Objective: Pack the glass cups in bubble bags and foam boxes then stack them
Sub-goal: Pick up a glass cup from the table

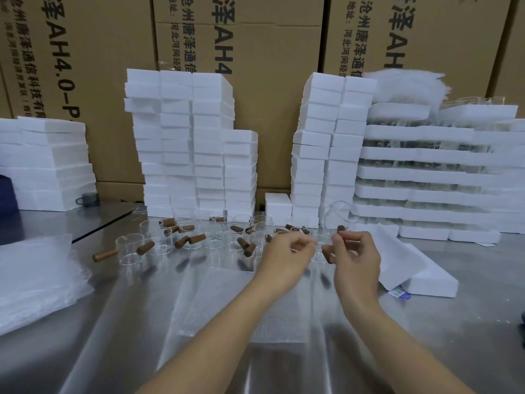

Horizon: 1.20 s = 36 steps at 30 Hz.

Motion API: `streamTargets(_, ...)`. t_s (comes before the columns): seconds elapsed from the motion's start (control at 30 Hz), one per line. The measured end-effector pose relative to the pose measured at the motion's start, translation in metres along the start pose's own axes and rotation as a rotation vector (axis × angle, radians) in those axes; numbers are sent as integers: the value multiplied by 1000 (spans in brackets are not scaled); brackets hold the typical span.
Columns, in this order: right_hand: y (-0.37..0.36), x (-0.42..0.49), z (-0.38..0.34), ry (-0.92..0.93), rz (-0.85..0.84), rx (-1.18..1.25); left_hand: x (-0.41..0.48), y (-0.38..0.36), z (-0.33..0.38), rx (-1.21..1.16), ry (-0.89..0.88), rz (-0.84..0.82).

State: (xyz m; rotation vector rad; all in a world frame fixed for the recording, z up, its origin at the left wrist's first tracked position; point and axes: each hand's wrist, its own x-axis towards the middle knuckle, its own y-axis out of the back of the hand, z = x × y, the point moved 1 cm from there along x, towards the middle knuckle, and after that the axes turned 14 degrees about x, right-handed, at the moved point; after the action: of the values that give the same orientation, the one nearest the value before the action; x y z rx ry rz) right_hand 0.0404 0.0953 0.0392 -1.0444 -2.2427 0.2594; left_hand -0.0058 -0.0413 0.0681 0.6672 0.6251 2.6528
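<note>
**A:** From the head camera, where are the hands?

**B:** Both reach out over the steel desk (113, 336). The right hand (355, 257) has its grip pinched on the wooden handle of a raised glass cup (342, 214), which tilts in the air in front of the right foam-box stack (324, 143). The left hand (287, 251) curls its fingers at a second glass cup (321, 247) between the hands. I cannot tell whether its grip holds that one.

**A:** And the other cups?

**B:** The loose glass cups (159, 237), each with a brown wooden handle, stand in a cluster on the desk just in front of the left foam-box stack (196, 143). A flat bubble bag (216, 297) lies under the forearms, and a bubble bag pile (37, 280) sits at the left edge. Foam trays (426, 172) with glassware between the layers rise at far right. A foam piece (420, 274) lies just beside the right hand.

**A:** Any writing?

**B:** The cardboard cartons (270, 81) behind carry black print: "AH4.0-P", "沧州唐泽通信科技有", and "地址:" with "河北河间经济". A small blue-and-white label (399, 293) by the foam piece is too small to read.
</note>
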Motion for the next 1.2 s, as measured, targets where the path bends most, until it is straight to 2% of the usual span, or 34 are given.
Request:
streamTargets(0.07,-6,-6,-2,17,-31,-29,-1,-15,11,-108,47,-41)
streamTargets(0.23,-9,-18,-9,89,-177,-64,-8,-29,5,-287,132,3)
streamTargets(0.37,-16,-28,-10,113,-253,-84,-7,-20,3,-567,185,-58)
streamTargets(0.47,-17,-31,-7,109,-292,-99,-6,-17,-1,-580,118,-28)
streamTargets(0.7,-21,-31,-14,38,-283,-48,1,-6,-8,-575,128,112)
streamTargets(0.83,-21,-30,-14,-43,-277,2,3,-11,-8,-563,103,135)
streamTargets(1.0,-23,-27,-13,-55,-244,-38,7,-10,-11,-465,58,124)
streamTargets(1.1,-28,-25,-16,-149,-209,79,10,-3,-13,-646,139,0)
streamTargets(1.2,-38,-27,-21,-480,-259,450,11,2,-15,-739,150,-108)
